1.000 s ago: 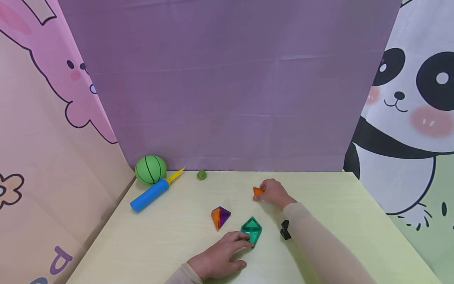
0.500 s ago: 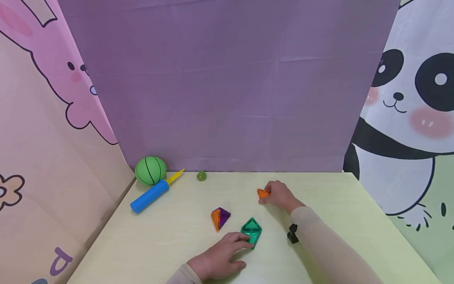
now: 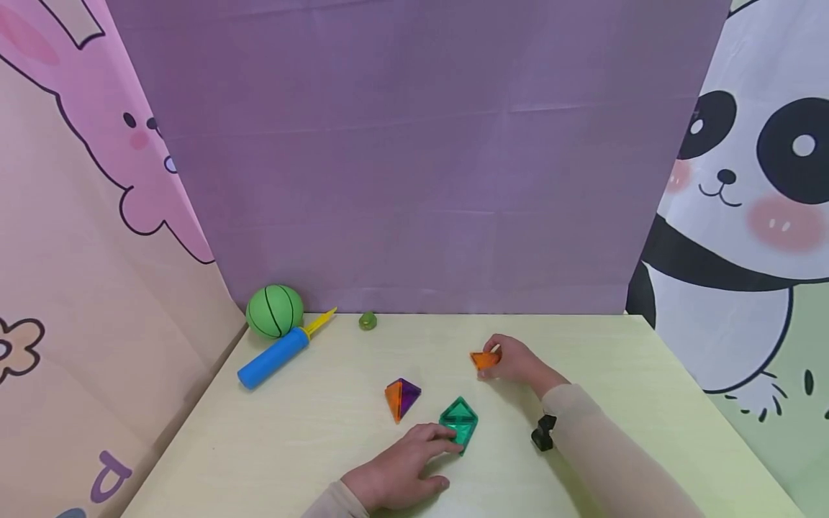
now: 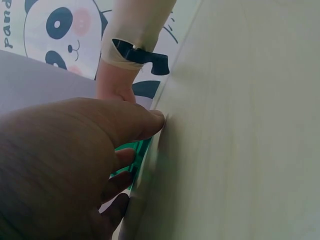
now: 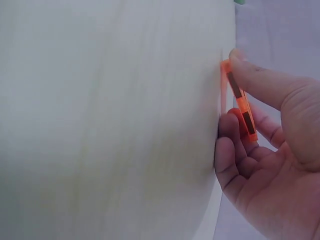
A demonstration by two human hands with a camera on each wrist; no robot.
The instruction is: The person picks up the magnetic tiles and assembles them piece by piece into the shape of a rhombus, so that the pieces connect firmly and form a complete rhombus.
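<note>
My right hand [image 3: 512,358] pinches an orange triangular magnetic tile [image 3: 484,360] over the right half of the table. The right wrist view shows the thumb on one corner of the tile [image 5: 241,102] and curled fingers behind it; dark magnet strips run along its edge. My left hand [image 3: 404,464] lies palm down with its fingers loosely extended, the fingertips on the near part of a green pair of triangular magnetic tiles [image 3: 460,415]. In the left wrist view the left hand [image 4: 75,160] hides most of the green tiles [image 4: 131,150]. An orange-and-purple magnetic tile piece [image 3: 403,398] sits left of the green ones.
A green ball [image 3: 275,311] rests at the table's back left corner, with a blue pump [image 3: 275,357] with a yellow nozzle in front of it. A small green round object [image 3: 368,321] is at the back edge. A purple cloth [image 3: 414,158] hangs behind the table [image 3: 311,432].
My right hand has moved right and a little nearer with the orange tile, which has turned to show more of its face. The left hand and the green tiles have stayed put.
</note>
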